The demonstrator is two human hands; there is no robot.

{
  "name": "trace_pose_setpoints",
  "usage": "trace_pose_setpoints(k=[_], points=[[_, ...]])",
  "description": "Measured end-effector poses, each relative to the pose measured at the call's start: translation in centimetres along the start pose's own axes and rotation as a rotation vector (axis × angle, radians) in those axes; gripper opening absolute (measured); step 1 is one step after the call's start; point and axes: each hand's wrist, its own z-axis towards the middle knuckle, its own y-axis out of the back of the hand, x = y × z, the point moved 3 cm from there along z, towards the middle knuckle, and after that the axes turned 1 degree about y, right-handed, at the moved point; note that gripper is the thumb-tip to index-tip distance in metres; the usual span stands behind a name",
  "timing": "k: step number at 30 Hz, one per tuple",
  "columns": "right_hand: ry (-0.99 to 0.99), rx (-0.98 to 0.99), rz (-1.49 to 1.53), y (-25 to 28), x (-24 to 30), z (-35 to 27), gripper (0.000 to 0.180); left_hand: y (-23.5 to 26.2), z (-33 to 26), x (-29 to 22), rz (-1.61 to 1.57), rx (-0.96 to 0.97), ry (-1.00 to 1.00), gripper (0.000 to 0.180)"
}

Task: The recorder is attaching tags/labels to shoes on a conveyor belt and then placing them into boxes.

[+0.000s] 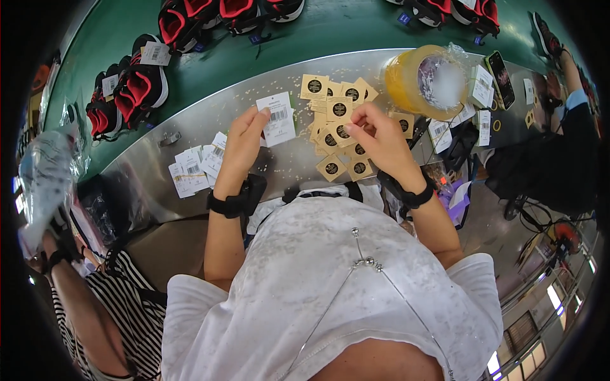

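My left hand pinches a white barcode tag upright above the metal table, with a green strip showing along the tag's edge. Just right of it lies a loose, overlapping heap of tan square cards, each with a round black mark. Over the right part of this heap is my right hand, thumb and forefinger brought together at one of the cards. Whether a card or some smaller thing sits between those fingertips is hidden. Several banded white tags rest beside my left wrist.
Behind the metal ledge runs a green belt with black-and-red shoes. A big yellow tape roll, more tags and a phone stand at right. Co-workers flank me; the left one's hand holds a plastic bag.
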Motion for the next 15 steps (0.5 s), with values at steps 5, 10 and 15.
trace_pose_setpoints(k=[5,10,15], points=[[0.062,-0.184,0.254,0.3,0.5,-0.9,0.012,-1.8,-0.5,-1.7,-0.106,0.206,-0.036,0.011],[0.039,-0.198,0.578,-0.2,1.8,-1.3,0.011,-5.4,-0.8,-2.6,-0.255,0.303,0.007,0.010],[0.336,-0.376,0.072,2.1,3.9,-2.1,0.013,-6.9,0.4,-4.0,-0.317,0.278,-0.021,0.012]])
